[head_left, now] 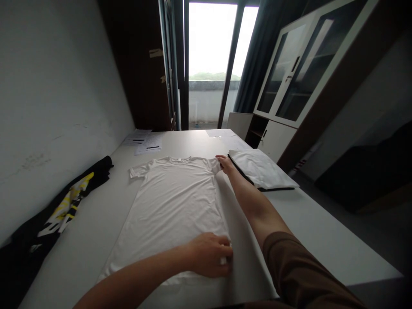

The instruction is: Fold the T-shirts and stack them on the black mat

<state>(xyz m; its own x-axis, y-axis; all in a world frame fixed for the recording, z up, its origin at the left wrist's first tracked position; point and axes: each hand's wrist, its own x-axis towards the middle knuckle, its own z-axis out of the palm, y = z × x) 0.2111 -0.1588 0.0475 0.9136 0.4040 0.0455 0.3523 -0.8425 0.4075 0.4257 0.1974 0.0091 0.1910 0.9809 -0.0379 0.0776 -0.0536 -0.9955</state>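
Observation:
A white T-shirt (177, 201) lies spread on the table, its collar toward the far end and both short sleeves out to the sides. Light wrinkles run across its body. My left hand (210, 255) reaches over the lower part of the shirt, fingers curled around its right side edge, with a bit of white cloth between them. Farther off, my right hand (224, 164) pinches the shirt's right sleeve. Just to the right of that hand sits a folded stack of white and black cloth (260, 167).
The white table (309, 231) runs along a wall on the left. Black clothing with yellow and white print (67, 206) lies along that side. Papers (148, 141) rest at the far left corner. Beyond stand a glass door (210, 64) and a cabinet (283, 133).

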